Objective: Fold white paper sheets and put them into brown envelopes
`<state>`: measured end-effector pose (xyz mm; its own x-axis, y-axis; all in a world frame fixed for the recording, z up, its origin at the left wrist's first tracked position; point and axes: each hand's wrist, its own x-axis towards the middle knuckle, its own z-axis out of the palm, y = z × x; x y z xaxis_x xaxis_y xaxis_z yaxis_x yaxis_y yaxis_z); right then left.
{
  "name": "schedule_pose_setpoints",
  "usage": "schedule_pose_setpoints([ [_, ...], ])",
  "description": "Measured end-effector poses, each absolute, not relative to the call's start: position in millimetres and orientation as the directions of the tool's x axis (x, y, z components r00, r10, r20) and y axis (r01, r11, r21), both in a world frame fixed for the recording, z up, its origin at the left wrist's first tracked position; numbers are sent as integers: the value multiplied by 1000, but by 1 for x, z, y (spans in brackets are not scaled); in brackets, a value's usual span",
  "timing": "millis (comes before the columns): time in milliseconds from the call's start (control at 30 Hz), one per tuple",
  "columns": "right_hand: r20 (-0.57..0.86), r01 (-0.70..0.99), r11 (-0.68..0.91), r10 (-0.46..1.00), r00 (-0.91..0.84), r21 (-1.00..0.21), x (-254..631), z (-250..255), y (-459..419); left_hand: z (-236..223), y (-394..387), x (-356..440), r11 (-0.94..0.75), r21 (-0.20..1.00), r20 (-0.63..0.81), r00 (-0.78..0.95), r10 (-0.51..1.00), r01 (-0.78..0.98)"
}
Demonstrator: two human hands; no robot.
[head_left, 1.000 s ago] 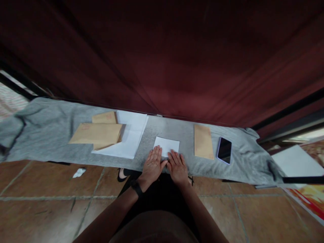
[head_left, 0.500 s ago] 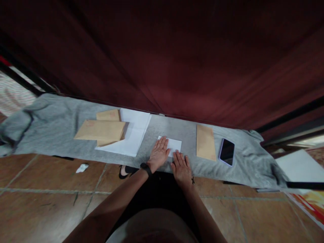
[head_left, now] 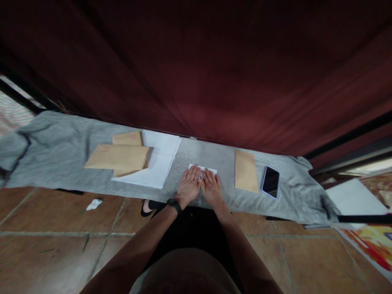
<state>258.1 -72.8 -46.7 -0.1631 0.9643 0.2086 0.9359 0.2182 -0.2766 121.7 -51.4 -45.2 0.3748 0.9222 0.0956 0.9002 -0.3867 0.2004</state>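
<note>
A small white piece of paper (head_left: 202,168), which looks folded, lies on the grey cloth in front of me. My left hand (head_left: 189,188) rests flat on its left part, fingers stretched out. Beside it, my right hand (head_left: 211,188) lies flat on the right part, thumb close to the left one. Most of the paper is hidden under both hands. To the right is a brown envelope (head_left: 246,171). Left of my hands, several brown envelopes (head_left: 122,157) overlap larger white sheets (head_left: 161,159).
A phone (head_left: 270,182) with a pale purple edge lies right of the single envelope. Grey cloth (head_left: 208,151) covers the long narrow surface, with a dark red panel (head_left: 196,81) rising behind it. A crumpled white scrap (head_left: 94,204) is on the tiled floor.
My right hand has moved up and left onto the white paper, next to my left hand. My left hand stays flat on it. The whole view has shifted slightly.
</note>
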Motion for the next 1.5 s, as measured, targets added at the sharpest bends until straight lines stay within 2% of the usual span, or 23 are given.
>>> schedule_pose_setpoints([
  [400, 295, 961, 218, 942, -162, -168, 290, -60, -74, -50, -50, 123, -368, 223, 103, 353, 930, 903],
  [700, 361, 967, 142, 931, -59, -209, 308, -59, -84, -50, -51, 127, -355, 202, 80, 346, 935, 912],
  [767, 353, 956, 175, 932, -84, -235, 300, -56, -93, -49, -51, 127, -360, 201, 76, 351, 933, 911],
  [867, 298, 910, 328, 921, -249, -253, 284, -53, -113, -48, -51, 127, -367, 205, 76, 359, 930, 907],
  [933, 265, 899, 362, 918, -296, -246, 275, -53, -125, -47, -51, 127, -367, 203, 75, 359, 930, 908],
  [1500, 228, 960, 194, 962, -147, -202, 268, -50, -140, -51, -55, 107, -302, 169, 144, 279, 949, 938],
])
